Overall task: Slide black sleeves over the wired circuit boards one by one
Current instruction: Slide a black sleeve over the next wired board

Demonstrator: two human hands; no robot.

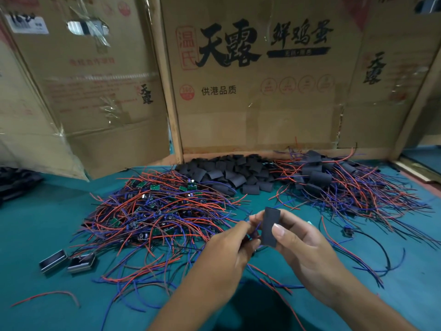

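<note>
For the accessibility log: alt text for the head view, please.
A person's right hand pinches an upright black sleeve while the left hand holds wires beside it, above a green table. Behind lie a pile of bare wired circuit boards, loose sleeves, sleeved boards and cardboard boxes.

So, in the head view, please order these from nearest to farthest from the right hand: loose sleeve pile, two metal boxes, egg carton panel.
From the right hand:
1. Loose sleeve pile, ahead at the table's back.
2. Two metal boxes, far left on the table.
3. Egg carton panel, upright behind the piles.
</note>
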